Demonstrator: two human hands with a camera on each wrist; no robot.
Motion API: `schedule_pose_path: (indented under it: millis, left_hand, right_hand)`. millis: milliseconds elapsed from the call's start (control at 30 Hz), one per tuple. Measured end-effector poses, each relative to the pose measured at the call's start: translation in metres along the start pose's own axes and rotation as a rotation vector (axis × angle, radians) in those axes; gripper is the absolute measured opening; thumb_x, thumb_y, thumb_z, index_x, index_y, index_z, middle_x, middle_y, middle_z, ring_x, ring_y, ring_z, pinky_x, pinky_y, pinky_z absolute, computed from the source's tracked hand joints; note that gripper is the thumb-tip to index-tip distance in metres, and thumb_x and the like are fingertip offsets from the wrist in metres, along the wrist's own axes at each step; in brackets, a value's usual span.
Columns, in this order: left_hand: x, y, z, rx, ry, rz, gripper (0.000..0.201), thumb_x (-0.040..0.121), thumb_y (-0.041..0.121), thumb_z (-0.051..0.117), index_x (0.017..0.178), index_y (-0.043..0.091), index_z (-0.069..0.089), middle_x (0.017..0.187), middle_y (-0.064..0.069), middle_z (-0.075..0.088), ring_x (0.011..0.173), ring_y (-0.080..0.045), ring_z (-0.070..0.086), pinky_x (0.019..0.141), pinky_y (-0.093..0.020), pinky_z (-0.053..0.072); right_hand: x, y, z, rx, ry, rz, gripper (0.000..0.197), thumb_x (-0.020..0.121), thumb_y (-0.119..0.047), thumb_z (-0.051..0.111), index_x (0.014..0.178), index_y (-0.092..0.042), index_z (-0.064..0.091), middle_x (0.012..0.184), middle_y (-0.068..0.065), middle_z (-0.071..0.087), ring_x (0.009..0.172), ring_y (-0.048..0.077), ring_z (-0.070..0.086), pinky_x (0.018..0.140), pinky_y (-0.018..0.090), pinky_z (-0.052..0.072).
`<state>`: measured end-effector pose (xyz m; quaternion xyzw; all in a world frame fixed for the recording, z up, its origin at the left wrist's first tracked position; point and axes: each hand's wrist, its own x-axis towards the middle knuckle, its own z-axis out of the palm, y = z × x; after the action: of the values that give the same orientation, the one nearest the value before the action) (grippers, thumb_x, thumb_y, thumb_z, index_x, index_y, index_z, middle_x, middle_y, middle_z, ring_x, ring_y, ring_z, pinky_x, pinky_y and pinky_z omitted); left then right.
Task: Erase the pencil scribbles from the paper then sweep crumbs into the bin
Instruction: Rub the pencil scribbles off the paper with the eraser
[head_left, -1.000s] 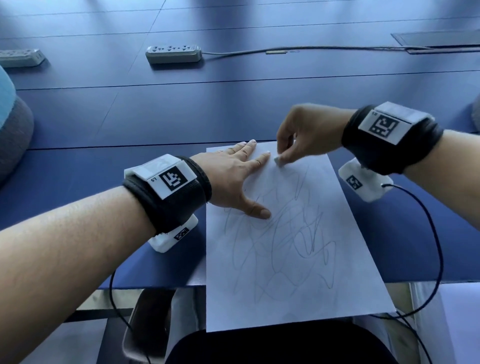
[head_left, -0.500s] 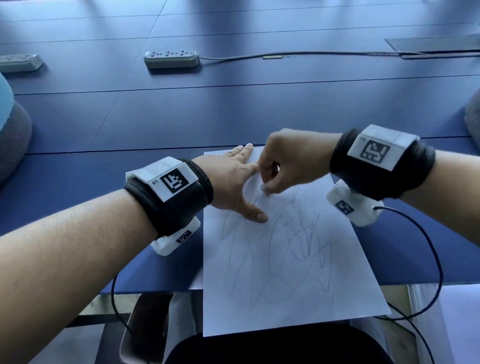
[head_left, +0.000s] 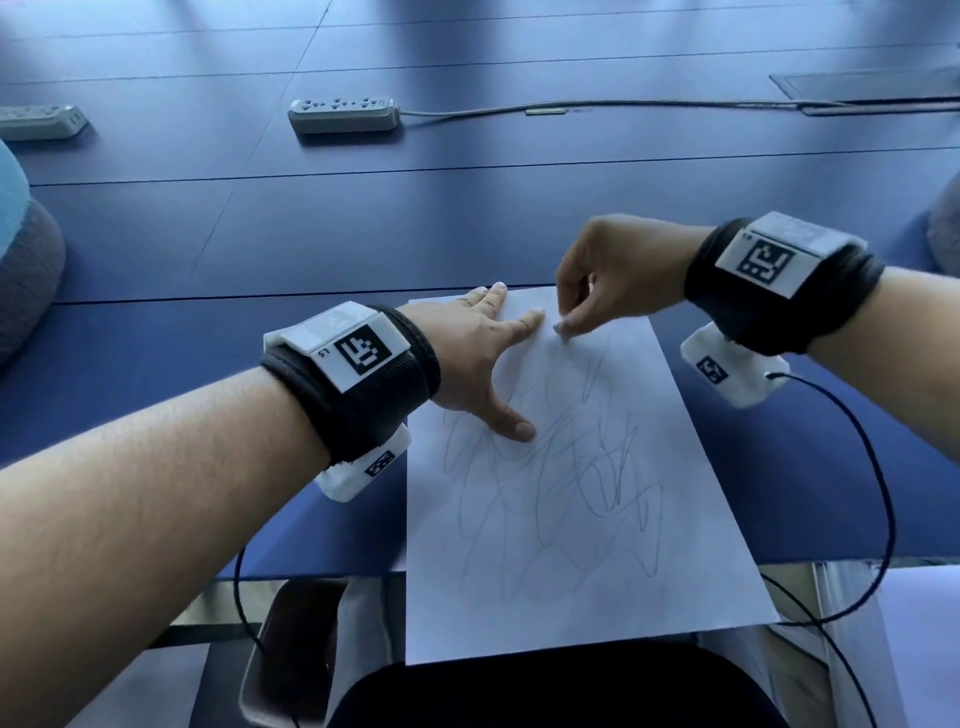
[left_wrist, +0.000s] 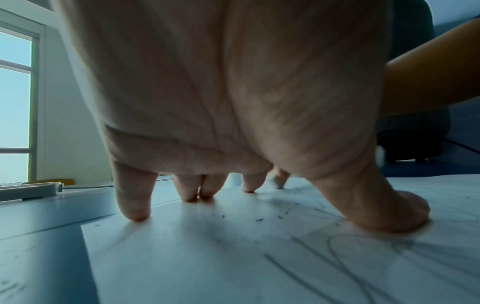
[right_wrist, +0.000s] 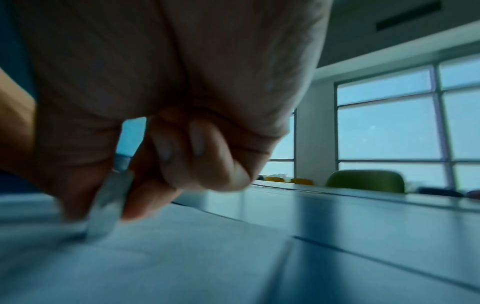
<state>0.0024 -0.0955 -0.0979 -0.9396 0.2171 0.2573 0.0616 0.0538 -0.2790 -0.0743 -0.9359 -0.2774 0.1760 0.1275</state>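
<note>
Your right hand pinches the eraser on the paper at its 12 o'clock end; your left hand, fingers spread flat, pins the sheet at 10 o'clock. You're erasing: next, work toward 6 o'clock through the scribbles. No bin shows.

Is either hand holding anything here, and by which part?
The right hand pinches a small eraser by its upper end. The left hand holds nothing; it presses flat on the paper.
</note>
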Motion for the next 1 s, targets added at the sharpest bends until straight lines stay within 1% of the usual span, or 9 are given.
schedule_pose_path:
  millis: [100, 267, 400, 567, 633, 733, 800, 867, 1000]
  left_hand:
    - [0.001, 0.000, -0.001, 0.007, -0.013, -0.003, 0.128, 0.060, 0.086, 0.061, 0.155, 0.040, -0.011, 0.164, -0.009, -0.016, 0.153, -0.020, -0.005, 0.119, -0.044, 0.025]
    - [0.001, 0.005, -0.004, 0.020, -0.027, -0.018, 0.127, 0.062, 0.083, 0.063, 0.154, 0.041, -0.013, 0.165, -0.008, -0.016, 0.153, -0.020, -0.006, 0.120, -0.042, 0.021]
    - [0.003, 0.004, -0.004, 0.033, -0.039, -0.022, 0.126, 0.061, 0.085, 0.062, 0.155, 0.040, -0.008, 0.164, -0.010, -0.016, 0.153, -0.021, -0.007, 0.119, -0.044, 0.025]
    - [0.003, 0.005, -0.005, 0.039, -0.030, -0.030, 0.125, 0.061, 0.085, 0.062, 0.154, 0.042, -0.010, 0.165, -0.009, -0.016, 0.153, -0.021, -0.006, 0.116, -0.043, 0.026]
    - [0.003, 0.005, -0.004, 0.034, -0.028, -0.028, 0.124, 0.060, 0.085, 0.063, 0.155, 0.042, -0.004, 0.165, -0.009, -0.015, 0.153, -0.020, -0.006, 0.117, -0.044, 0.027]
    - [0.002, 0.004, -0.004, 0.032, -0.033, -0.028, 0.125, 0.060, 0.085, 0.063, 0.156, 0.042, -0.004, 0.165, -0.009, -0.016, 0.153, -0.020, -0.006, 0.118, -0.044, 0.027]
    - [0.002, 0.005, -0.005, 0.029, -0.034, -0.032, 0.126, 0.060, 0.084, 0.063, 0.154, 0.043, -0.011, 0.164, -0.008, -0.016, 0.153, -0.021, -0.006, 0.118, -0.044, 0.027]
    - [0.001, 0.006, -0.005, 0.026, -0.036, -0.036, 0.127, 0.061, 0.084, 0.064, 0.153, 0.043, -0.013, 0.165, -0.008, -0.016, 0.153, -0.021, -0.006, 0.117, -0.045, 0.027]
    - [0.002, 0.006, -0.006, 0.020, -0.036, -0.038, 0.127, 0.061, 0.083, 0.065, 0.154, 0.041, -0.010, 0.165, -0.008, -0.016, 0.153, -0.020, -0.007, 0.117, -0.043, 0.026]
  right_hand:
    - [-0.007, -0.010, 0.005, -0.006, -0.162, -0.042, 0.016, 0.076, -0.034, 0.079, 0.068, -0.021, 0.074, 0.048, -0.015, 0.057, 0.045, 0.001, 0.050, 0.047, 0.010, 0.039]
    - [0.000, 0.004, -0.002, -0.018, 0.038, 0.018, 0.015, 0.076, -0.034, 0.079, 0.067, -0.023, 0.073, 0.057, -0.010, 0.063, 0.054, 0.006, 0.055, 0.058, 0.025, 0.048]
    - [-0.010, -0.013, 0.012, -0.021, -0.087, -0.078, 0.016, 0.076, -0.033, 0.078, 0.065, -0.025, 0.071, 0.056, -0.010, 0.061, 0.050, 0.004, 0.051, 0.053, 0.018, 0.045]
    - [-0.002, -0.008, 0.008, -0.030, 0.038, -0.037, 0.017, 0.075, -0.032, 0.077, 0.062, -0.026, 0.068, 0.062, -0.007, 0.065, 0.051, 0.005, 0.053, 0.058, 0.026, 0.047]
    - [-0.005, -0.015, 0.014, -0.030, -0.031, -0.082, 0.016, 0.074, -0.031, 0.078, 0.063, -0.024, 0.069, 0.060, -0.007, 0.063, 0.051, 0.006, 0.052, 0.056, 0.027, 0.048]
    - [-0.008, -0.016, 0.009, -0.045, -0.121, -0.086, 0.014, 0.077, -0.035, 0.078, 0.070, -0.024, 0.073, 0.056, -0.009, 0.060, 0.050, 0.004, 0.050, 0.053, 0.019, 0.044]
    - [-0.001, -0.005, -0.002, -0.064, -0.040, -0.024, 0.013, 0.078, -0.036, 0.078, 0.073, -0.024, 0.075, 0.057, -0.012, 0.061, 0.054, 0.005, 0.053, 0.054, 0.019, 0.044]
    - [0.002, 0.002, -0.008, -0.059, 0.002, 0.012, 0.013, 0.077, -0.036, 0.078, 0.073, -0.024, 0.074, 0.053, -0.015, 0.060, 0.054, 0.002, 0.055, 0.049, 0.015, 0.043]
    - [-0.006, -0.005, 0.000, -0.015, -0.195, -0.039, 0.016, 0.078, -0.034, 0.079, 0.071, -0.021, 0.073, 0.045, -0.018, 0.054, 0.044, -0.001, 0.049, 0.043, 0.006, 0.034]
